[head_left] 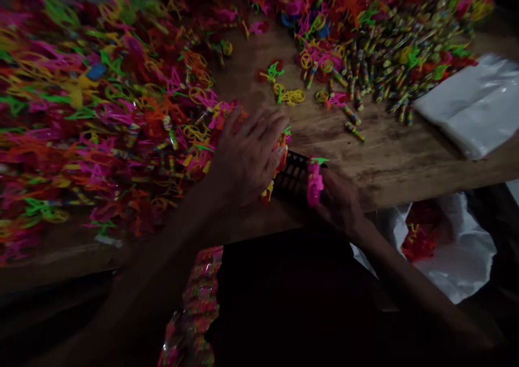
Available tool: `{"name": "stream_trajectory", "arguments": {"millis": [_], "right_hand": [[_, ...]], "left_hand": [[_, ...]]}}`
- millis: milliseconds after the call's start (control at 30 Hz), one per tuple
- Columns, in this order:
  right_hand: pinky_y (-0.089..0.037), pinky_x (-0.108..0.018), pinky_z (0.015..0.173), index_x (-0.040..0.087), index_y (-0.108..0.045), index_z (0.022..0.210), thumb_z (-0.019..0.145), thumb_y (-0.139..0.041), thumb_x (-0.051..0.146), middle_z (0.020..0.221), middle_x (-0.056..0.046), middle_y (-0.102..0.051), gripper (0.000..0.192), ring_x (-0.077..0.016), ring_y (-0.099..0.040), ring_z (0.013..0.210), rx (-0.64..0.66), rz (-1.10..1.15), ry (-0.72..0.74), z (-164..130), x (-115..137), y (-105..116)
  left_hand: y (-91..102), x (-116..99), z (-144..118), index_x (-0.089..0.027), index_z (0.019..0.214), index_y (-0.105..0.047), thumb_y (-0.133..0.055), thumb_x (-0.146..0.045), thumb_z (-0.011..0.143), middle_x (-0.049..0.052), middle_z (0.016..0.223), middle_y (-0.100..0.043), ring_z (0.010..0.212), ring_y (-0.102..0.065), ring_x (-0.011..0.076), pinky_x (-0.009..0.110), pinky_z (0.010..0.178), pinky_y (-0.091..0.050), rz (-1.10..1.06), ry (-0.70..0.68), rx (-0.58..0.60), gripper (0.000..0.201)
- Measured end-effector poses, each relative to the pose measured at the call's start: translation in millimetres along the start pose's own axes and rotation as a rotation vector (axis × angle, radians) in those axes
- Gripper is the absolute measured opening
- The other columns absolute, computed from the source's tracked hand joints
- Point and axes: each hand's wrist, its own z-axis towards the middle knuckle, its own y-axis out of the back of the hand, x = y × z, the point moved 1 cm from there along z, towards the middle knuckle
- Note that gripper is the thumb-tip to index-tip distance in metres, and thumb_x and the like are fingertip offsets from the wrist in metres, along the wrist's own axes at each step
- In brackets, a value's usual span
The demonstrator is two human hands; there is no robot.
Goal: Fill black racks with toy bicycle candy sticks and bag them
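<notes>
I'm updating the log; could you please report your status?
Left hand over toys; right hand at black basket; pink toy beside right hand; toy pile crowding left.

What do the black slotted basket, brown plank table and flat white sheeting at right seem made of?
Black slotted basket: probably matt moulded plastic, with regular openings. Brown table: apparently dull wood, streaked with grain. Flat white sheeting: likely glossy plastic film, showing bright highlights.

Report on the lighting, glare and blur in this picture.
Head view: dim overall, with the lower centre nearly black; head view: soft sheen on the white plastic at right; head view: the pile of colourful pieces at left is blurred, whether from motion or focus I cannot tell; head view: the left hand and right hand look shadowed.
</notes>
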Motion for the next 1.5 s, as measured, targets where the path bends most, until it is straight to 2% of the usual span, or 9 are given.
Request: {"name": "stream_trajectory", "arguments": {"millis": [133,333,467,667,733,867,1100,1267,1500], "right_hand": [[-0.054,-0.034,0.078,0.021,-0.067,0.114,0.099,-0.056,0.029,0.099,-0.009,-0.074,0.021,-0.0205,-0.068,0.090,-0.083,0.120,-0.013,1,20,-27],[-0.043,-0.038,0.087,0.021,-0.072,0.099,0.101,-0.054,0.034,0.084,-0.004,-0.072,0.022,-0.0204,-0.061,0.084,-0.035,0.119,-0.135,8,26,-42],[-0.040,-0.037,0.083,0.020,-0.068,0.088,0.100,-0.051,0.029,0.075,-0.003,-0.066,0.023,-0.0196,-0.054,0.077,-0.049,0.034,-0.081,7,26,-47],[-0.039,-0.036,0.079,0.019,-0.064,0.096,0.098,-0.049,0.019,0.079,-0.004,-0.065,0.014,-0.0198,-0.054,0.076,-0.105,-0.012,0.061,6,30,-54],[-0.040,-0.036,0.075,0.018,-0.062,0.095,0.097,-0.049,0.018,0.079,-0.005,-0.064,0.013,-0.0205,-0.054,0.075,-0.161,-0.008,0.097,6,31,-57],[-0.041,-0.035,0.071,0.019,-0.059,0.095,0.095,-0.047,0.017,0.081,-0.006,-0.063,0.012,-0.0220,-0.053,0.077,-0.218,0.009,0.105,3,33,-62],[-0.042,-0.035,0.068,0.020,-0.056,0.088,0.092,-0.047,0.015,0.079,-0.006,-0.057,0.011,-0.0218,-0.050,0.075,-0.151,-0.006,0.082,1,34,-62],[-0.043,-0.037,0.070,0.019,-0.061,0.094,0.096,-0.042,0.015,0.082,-0.007,-0.059,0.019,-0.0226,-0.049,0.077,-0.112,-0.088,0.046,3,38,-67],[-0.047,-0.038,0.071,0.019,-0.062,0.096,0.098,-0.045,0.020,0.084,-0.009,-0.062,0.017,-0.0238,-0.052,0.078,-0.015,-0.145,-0.028,6,34,-72]], "left_hand": [[-2.5,-1,0,-0.019,0.149,-0.048,-0.032,-0.031,0.104,0.006,0.158,-0.050,0.153,-0.038,0.0271,0.056,0.130,-0.015,-0.034,0.023,-0.009,0.049],[0.2,-5,0,-0.020,0.149,-0.047,-0.031,-0.030,0.104,0.003,0.160,-0.049,0.154,-0.035,0.0252,0.058,0.130,-0.014,-0.060,0.047,0.017,0.049],[0.5,-5,0,-0.018,0.149,-0.047,-0.028,-0.032,0.106,0.003,0.161,-0.047,0.154,-0.035,0.0235,0.054,0.131,-0.013,-0.036,0.028,0.016,0.049],[7.7,-2,-3,-0.014,0.147,-0.049,-0.026,-0.033,0.106,0.009,0.157,-0.052,0.154,-0.035,0.0271,0.056,0.129,-0.014,-0.128,0.027,-0.006,0.051],[8.5,-6,-10,-0.014,0.150,-0.046,-0.034,-0.038,0.104,0.011,0.158,-0.050,0.156,-0.030,0.0308,0.060,0.129,-0.011,-0.118,0.001,-0.015,0.053],[2.7,-24,-23,-0.012,0.155,-0.037,-0.062,-0.047,0.088,0.017,0.164,-0.039,0.157,-0.023,0.0407,0.064,0.128,-0.011,-0.023,-0.006,-0.013,0.079],[-4.1,-33,-12,-0.017,0.158,-0.034,-0.056,-0.025,0.085,0.012,0.167,-0.036,0.158,-0.020,0.0400,0.067,0.127,-0.014,0.001,0.075,0.049,0.076],[-1.2,-21,-6,-0.023,0.157,-0.036,-0.057,-0.028,0.085,0.009,0.165,-0.040,0.157,-0.028,0.0359,0.062,0.125,-0.024,-0.013,0.025,0.092,0.074],[-9.8,-11,1,-0.023,0.153,-0.043,-0.053,-0.027,0.089,0.008,0.161,-0.047,0.150,-0.041,0.0349,0.061,0.121,-0.031,-0.022,-0.017,0.038,0.064]]}}
